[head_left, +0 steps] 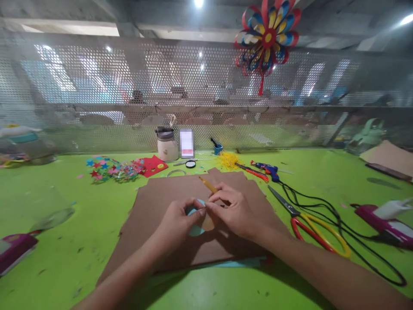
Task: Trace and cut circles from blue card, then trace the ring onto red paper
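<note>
My left hand (pixel 180 218) pinches a light blue paper piece (pixel 195 229) between thumb and fingers. Against it lies a tan rounded piece (pixel 209 221), partly covered by my fingers. My right hand (pixel 230 209) has a yellow-brown pen (pixel 208 184) tucked between its fingers, tip pointing up and left. Its thumb and forefinger meet at the upper edge of the paper, touching the left thumb; what they pinch there is too small to make out. Both hands are over a brown cardboard sheet (pixel 155 241).
Scissors (pixel 295 211), a blue glue gun (pixel 269 168) with a black cord and a red utility knife (pixel 256 174) lie right. Star confetti (pixel 109 168), a red felt piece (pixel 153 166), a jar (pixel 167 146) and a phone (pixel 186 143) stand or lie along the back.
</note>
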`<state>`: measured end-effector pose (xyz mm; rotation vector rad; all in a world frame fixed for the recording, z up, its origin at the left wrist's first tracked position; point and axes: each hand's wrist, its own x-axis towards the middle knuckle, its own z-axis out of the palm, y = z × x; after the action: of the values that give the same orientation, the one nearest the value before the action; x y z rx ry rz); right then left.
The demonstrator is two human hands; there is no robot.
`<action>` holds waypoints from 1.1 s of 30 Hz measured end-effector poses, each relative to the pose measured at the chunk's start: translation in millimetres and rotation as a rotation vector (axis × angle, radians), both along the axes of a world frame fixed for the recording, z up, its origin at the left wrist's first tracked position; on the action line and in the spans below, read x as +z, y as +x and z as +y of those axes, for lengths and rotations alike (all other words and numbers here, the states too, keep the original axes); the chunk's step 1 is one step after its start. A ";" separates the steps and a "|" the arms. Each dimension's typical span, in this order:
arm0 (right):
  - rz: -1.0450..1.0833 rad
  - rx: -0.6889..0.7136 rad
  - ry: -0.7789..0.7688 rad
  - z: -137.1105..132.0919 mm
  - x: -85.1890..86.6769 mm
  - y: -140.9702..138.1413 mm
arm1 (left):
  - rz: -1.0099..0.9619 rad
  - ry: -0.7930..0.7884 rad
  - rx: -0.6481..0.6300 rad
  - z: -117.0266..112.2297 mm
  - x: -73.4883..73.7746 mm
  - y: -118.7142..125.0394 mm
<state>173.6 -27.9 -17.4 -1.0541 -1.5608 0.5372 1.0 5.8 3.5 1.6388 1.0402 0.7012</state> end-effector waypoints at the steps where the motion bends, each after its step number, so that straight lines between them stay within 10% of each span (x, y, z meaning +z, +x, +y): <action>1: -0.003 -0.001 -0.009 0.1 -0.3 0.2 | -0.002 -0.008 0.005 -0.3 -0.5 0.1; 23: -0.032 -0.034 -0.062 0.8 -3.0 3.5 | -0.058 -0.071 0.071 -1.7 -6.9 3.1; 33: -0.196 0.077 0.185 -7.8 1.1 9.4 | -0.118 -0.038 0.074 -4.1 -6.3 0.3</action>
<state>183.0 -35.7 -16.3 -0.9303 -1.7927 0.3409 1.3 1.6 -2.8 1.5141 1.0269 0.8131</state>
